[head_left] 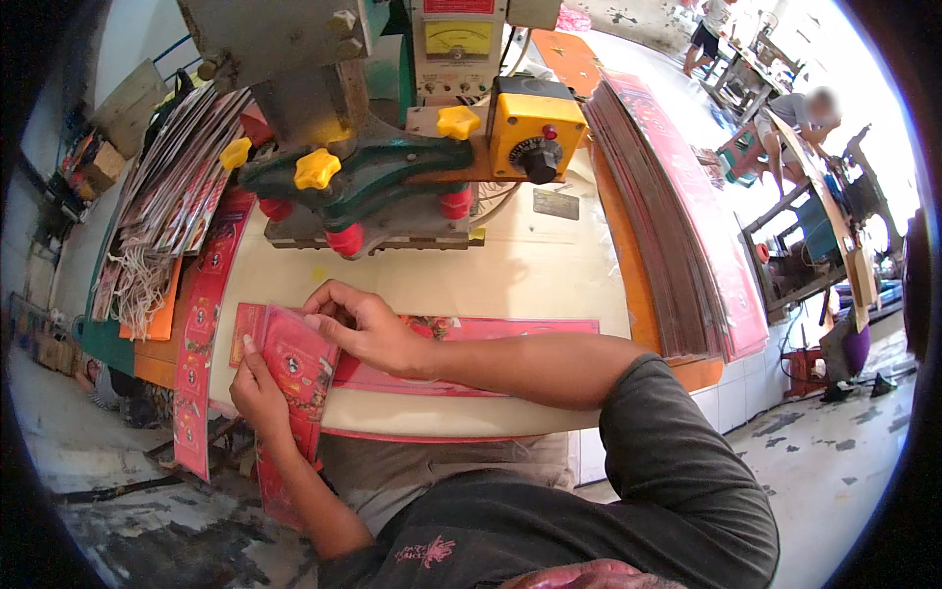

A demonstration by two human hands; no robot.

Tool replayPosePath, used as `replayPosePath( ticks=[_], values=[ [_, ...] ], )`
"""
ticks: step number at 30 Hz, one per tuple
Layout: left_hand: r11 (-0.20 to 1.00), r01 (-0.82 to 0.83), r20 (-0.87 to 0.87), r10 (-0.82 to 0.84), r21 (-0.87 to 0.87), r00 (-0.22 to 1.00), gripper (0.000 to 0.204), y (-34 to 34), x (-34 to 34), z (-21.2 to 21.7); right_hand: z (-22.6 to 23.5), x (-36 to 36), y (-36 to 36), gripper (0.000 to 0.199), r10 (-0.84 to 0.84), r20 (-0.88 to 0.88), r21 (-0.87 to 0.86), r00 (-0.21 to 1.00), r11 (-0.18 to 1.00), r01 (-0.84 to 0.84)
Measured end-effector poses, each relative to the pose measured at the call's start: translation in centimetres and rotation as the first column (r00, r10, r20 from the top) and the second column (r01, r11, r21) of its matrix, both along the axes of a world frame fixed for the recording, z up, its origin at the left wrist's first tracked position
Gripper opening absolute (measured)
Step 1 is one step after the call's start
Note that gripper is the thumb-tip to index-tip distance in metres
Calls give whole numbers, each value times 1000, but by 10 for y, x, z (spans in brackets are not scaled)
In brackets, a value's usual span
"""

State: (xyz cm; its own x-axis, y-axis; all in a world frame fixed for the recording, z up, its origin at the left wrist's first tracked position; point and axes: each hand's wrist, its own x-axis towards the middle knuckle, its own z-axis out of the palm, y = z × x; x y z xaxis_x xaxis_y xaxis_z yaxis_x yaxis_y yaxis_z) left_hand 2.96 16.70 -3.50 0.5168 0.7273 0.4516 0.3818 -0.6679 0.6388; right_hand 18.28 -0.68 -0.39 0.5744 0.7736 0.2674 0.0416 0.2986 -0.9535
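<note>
the left hand [260,401] holds a red printed sleeve [296,365] at its left edge; a thumb seems to press on the front, and what the other fingers do behind it is hidden. the right hand [368,332] is bent at the upper right edge of the sleeve. its fingertips cover one another, so i cannot tell if they are pinching the plastic or only touching it. the sleeve is above the front left part of the cream mat [559,280], and a red piece below it hangs past the table edge; whether both are one piece is not clear. the right forearm hides the middle of a red strip [471,380] lying on the mat. behind stands a green press [402,157], its top cut off by the picture's edge.
</note>
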Motion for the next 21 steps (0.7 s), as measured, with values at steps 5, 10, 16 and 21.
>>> replayPosePath(
  ticks=[5, 10, 16, 21],
  values=[
    [999, 44, 65, -46, 27, 997, 50, -1, 1, -1, -3, 1, -1, 22, -10, 34, 32, 999, 999, 9],
    [999, 32, 8, -32, -25, 999, 50, 0, -1, 0, -7, 4, 1, 22, -17, 45, -2, 999, 1000, 18],
    [999, -21, 79, 17, 46, 997, 52, -5, 4, 3, -17, 5, 9, 24, -50, 68, -57, 996, 997, 54],
    [999, -34, -48, 34, 6, 998, 54, -3, -3, 7, -3, 5, -2, 36, -9, -85, -159, 996, 987, -4]
  ],
)
